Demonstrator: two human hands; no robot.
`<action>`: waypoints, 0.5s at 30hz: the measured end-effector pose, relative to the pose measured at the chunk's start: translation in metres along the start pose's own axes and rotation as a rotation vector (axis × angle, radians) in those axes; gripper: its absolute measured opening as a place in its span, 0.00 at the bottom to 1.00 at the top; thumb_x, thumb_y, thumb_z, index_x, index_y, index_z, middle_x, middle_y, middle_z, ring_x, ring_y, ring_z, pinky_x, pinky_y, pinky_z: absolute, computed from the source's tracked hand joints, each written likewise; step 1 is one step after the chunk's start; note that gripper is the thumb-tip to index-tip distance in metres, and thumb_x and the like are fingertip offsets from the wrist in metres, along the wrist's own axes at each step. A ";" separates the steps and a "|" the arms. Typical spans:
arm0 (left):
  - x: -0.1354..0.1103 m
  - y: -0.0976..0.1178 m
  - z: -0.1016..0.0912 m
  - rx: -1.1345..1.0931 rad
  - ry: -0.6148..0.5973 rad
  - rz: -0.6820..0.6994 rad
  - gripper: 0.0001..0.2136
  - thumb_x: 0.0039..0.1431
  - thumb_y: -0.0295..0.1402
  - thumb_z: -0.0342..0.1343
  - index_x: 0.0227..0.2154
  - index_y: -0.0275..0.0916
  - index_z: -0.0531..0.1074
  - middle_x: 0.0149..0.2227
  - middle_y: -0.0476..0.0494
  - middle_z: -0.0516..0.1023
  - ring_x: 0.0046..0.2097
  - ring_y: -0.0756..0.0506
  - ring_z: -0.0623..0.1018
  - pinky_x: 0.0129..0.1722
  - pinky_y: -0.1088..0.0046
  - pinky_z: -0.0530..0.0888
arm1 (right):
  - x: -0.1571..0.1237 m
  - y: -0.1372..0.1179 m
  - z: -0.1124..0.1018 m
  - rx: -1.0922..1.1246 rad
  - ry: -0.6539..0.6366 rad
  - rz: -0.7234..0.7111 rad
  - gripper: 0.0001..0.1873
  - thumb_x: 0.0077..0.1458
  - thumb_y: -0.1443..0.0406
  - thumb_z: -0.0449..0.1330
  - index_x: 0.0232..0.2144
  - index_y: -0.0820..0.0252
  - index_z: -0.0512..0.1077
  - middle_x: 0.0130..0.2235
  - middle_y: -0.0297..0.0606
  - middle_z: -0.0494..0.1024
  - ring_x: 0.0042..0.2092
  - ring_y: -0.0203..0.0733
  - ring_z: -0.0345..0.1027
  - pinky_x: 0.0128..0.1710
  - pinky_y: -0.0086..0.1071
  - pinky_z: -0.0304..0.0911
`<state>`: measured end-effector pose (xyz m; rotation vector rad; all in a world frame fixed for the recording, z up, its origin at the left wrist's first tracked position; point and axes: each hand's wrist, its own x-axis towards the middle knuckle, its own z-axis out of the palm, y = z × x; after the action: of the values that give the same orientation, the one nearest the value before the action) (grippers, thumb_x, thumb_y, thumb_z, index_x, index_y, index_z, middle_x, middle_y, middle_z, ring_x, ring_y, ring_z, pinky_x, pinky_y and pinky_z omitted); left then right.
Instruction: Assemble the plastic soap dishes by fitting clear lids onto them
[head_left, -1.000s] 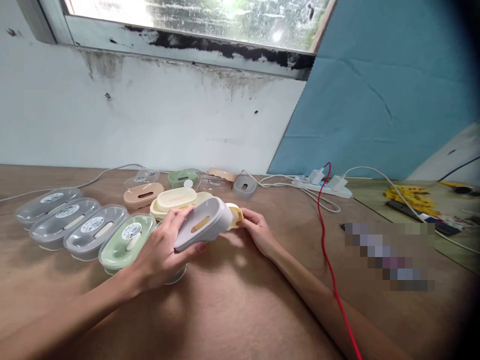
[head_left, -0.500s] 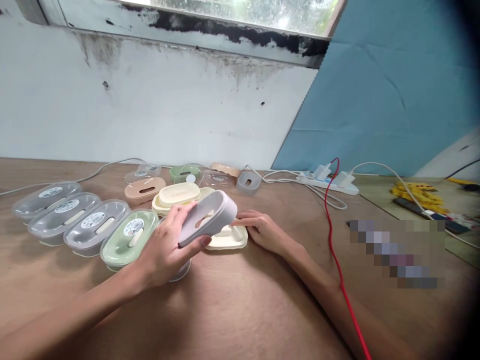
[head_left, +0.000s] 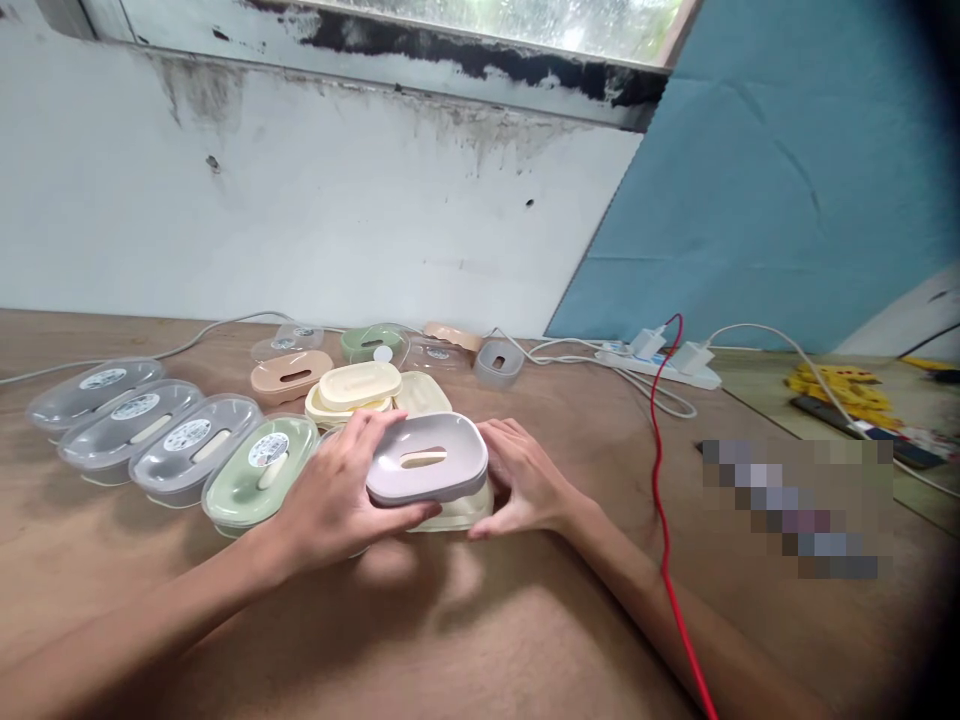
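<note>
My left hand (head_left: 330,490) has its fingers clamped on the left end of the grey cover (head_left: 427,435), thumb along the near edge and fingertips at the far edge. The cover lies slot upward above a cream tray (head_left: 454,515), partly hiding it; whether the two touch I cannot tell. My right hand (head_left: 529,475) stands at the right end of both, thumb and fingers apart; contact there is unclear. Behind the cover on the worktop (head_left: 300,640) sits a cream stack (head_left: 360,380), with a peach cover (head_left: 268,378) to its left. Beside my left hand, a green box (head_left: 236,475) ends a row of three grey boxes (head_left: 169,465), all with labelled clear lids. Right of my right hand runs a red cable (head_left: 658,490), near a power strip (head_left: 699,376).
</note>
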<state>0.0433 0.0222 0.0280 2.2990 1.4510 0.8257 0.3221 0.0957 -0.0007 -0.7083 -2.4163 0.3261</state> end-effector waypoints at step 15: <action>-0.001 -0.002 0.003 0.086 0.033 0.128 0.45 0.55 0.61 0.65 0.68 0.43 0.57 0.66 0.31 0.66 0.65 0.29 0.70 0.60 0.47 0.74 | 0.000 -0.017 -0.005 0.003 0.091 -0.049 0.47 0.46 0.59 0.72 0.67 0.50 0.62 0.59 0.48 0.73 0.59 0.59 0.69 0.59 0.49 0.68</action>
<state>0.0434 0.0220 0.0239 2.4751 1.3902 0.8565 0.3180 0.0822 0.0100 -0.6481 -2.3427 0.2720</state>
